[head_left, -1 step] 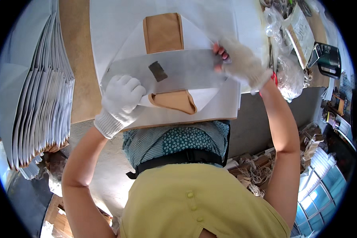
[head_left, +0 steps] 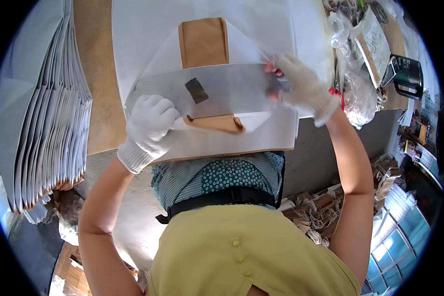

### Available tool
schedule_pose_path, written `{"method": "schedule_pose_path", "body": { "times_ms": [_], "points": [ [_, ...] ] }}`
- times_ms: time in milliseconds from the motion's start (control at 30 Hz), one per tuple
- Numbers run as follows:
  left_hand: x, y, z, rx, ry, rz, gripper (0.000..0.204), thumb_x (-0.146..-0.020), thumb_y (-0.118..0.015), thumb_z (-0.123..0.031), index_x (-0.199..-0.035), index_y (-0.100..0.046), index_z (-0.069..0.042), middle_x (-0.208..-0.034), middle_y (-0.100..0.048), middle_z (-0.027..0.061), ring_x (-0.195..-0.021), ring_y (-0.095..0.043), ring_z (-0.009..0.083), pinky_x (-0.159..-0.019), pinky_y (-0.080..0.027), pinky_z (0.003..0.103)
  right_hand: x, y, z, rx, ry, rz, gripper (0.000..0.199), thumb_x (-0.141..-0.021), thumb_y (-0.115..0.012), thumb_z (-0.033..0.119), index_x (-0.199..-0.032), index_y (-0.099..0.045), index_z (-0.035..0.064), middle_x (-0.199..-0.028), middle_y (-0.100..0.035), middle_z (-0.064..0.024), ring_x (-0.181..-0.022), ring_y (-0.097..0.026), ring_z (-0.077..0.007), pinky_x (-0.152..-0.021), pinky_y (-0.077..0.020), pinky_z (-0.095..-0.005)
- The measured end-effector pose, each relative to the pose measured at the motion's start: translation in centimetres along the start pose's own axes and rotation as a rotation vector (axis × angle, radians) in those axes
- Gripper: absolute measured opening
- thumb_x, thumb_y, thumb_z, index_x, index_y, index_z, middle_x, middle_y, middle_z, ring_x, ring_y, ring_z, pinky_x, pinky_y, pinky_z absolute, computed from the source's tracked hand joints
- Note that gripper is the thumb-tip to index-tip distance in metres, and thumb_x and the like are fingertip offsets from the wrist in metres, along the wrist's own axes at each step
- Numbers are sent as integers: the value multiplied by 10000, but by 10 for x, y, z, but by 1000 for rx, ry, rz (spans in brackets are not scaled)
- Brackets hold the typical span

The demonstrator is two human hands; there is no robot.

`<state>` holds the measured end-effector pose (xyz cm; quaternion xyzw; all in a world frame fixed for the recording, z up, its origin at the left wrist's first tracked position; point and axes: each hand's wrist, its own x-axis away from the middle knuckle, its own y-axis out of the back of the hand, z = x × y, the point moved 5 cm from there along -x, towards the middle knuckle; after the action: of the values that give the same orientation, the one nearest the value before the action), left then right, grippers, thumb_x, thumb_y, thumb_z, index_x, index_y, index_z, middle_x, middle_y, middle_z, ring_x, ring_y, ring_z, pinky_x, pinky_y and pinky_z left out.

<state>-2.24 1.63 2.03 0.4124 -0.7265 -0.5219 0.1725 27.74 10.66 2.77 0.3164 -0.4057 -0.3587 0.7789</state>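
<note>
A flat grey plate (head_left: 237,89) with a dark patch (head_left: 196,91) lies across a white paper piece with a brown inner side. Beyond the plate, a brown panel (head_left: 203,43) with folded edges lies face up. On the near side, a white and brown paper flap (head_left: 217,123) stands partly raised against the plate's edge. My left hand (head_left: 154,119), in a white knit glove, is closed at the plate's left end, gripping the flap's left side. My right hand (head_left: 295,84), gloved with bare fingertips showing, curls closed around the plate's right end.
Large white sheets (head_left: 266,135) lie under the work on a brown table (head_left: 97,74). A thick stack of folded white paper (head_left: 54,128) stands at left. Clear plastic bags (head_left: 359,96), a red-handled tool (head_left: 336,93) and a dark green case (head_left: 408,76) sit at right.
The near flap has tilted up and away from me, so its brown opening looks narrower. My right hand has shifted slightly right and nearer; the left has barely moved.
</note>
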Motion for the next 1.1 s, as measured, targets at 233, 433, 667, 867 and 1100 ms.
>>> {"method": "schedule_pose_path", "body": {
  "times_ms": [233, 433, 667, 867, 1100],
  "points": [
    [9, -12, 0, 199, 343, -185, 202, -696, -833, -104, -821, -675, -103, -870, -657, 50, -853, -626, 293, -785, -469, 414, 39, -14, 19, 252, 242, -175, 521, -688, -928, 233, -1146, -687, 167, -1296, -653, -81, -1264, -611, -329, -1037, -525, -440],
    [-16, 5, 6, -29, 538, -150, 371, -671, -868, -212, -998, -743, -92, -944, -673, 75, -970, -635, 306, -862, -495, 420, 9, -14, 29, 272, 76, -73, 557, -676, -933, 275, -1153, -669, 158, -1268, -673, -83, -1247, -627, -329, -1010, -527, -441],
    [-51, 3, 58, 218, 745, -173, 606, -652, -924, -245, -1230, -775, -147, -962, -681, 94, -998, -643, 248, -845, -551, 374, -13, -8, 14, 404, 92, -374, 1063, -586, -979, 325, -1531, -508, 201, -1619, -440, -152, -1549, -331, -390, -1266, -306, -468],
    [-55, 1, 43, 234, 579, -144, 259, -706, -855, -12, -950, -848, -97, -916, -635, 64, -876, -635, 185, -785, -591, 301, -8, -14, 8, 358, -93, -203, 1027, -558, -987, 331, -1496, -577, 249, -1691, -377, -103, -1587, -260, -377, -1317, -216, -474],
    [-43, -3, 23, 403, 602, -154, 356, -701, -715, 145, -940, -844, -85, -1095, -654, 92, -993, -653, 192, -827, -592, 273, 23, -36, 9, 303, 99, -362, 654, -773, -863, 272, -1401, -684, 233, -1561, -565, -44, -1516, -423, -322, -1294, -247, -508]
  ]
}}
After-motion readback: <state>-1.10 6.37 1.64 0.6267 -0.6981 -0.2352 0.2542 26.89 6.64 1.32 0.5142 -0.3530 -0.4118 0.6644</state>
